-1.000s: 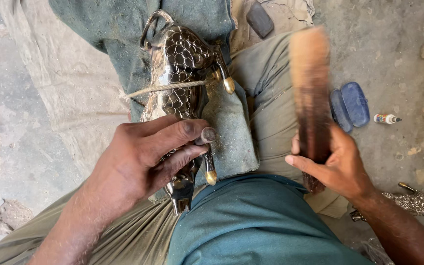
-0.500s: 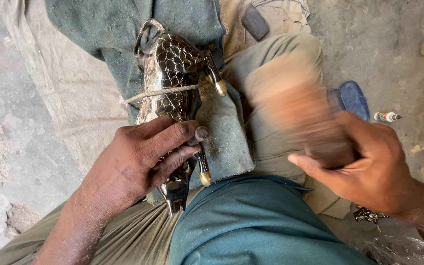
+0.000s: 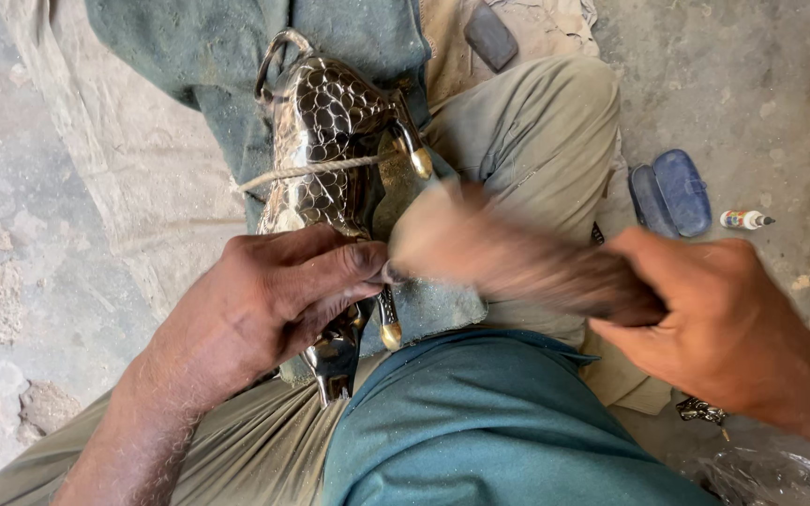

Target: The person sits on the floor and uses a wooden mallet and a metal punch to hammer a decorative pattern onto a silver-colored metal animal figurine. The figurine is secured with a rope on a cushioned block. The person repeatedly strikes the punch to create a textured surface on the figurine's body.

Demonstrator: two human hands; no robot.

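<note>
Dusty concrete floor (image 3: 67,281) carries a shut blue case (image 3: 672,192) — contents hidden — near its right edge. Left hand (image 3: 274,300) presses spread fingers on a scaled metal figure (image 3: 325,141); right hand (image 3: 724,328) — fingers clenched — grips a blurred brush (image 3: 517,262).

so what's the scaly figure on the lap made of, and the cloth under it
Figure: looks like polished metal, going by its bright reflections and embossed scales, with brass-coloured tips. Cloth: seems a thick, matte green fabric, perhaps felt; it is fuzzy and dusty. The left hand presses on the figure.
</note>
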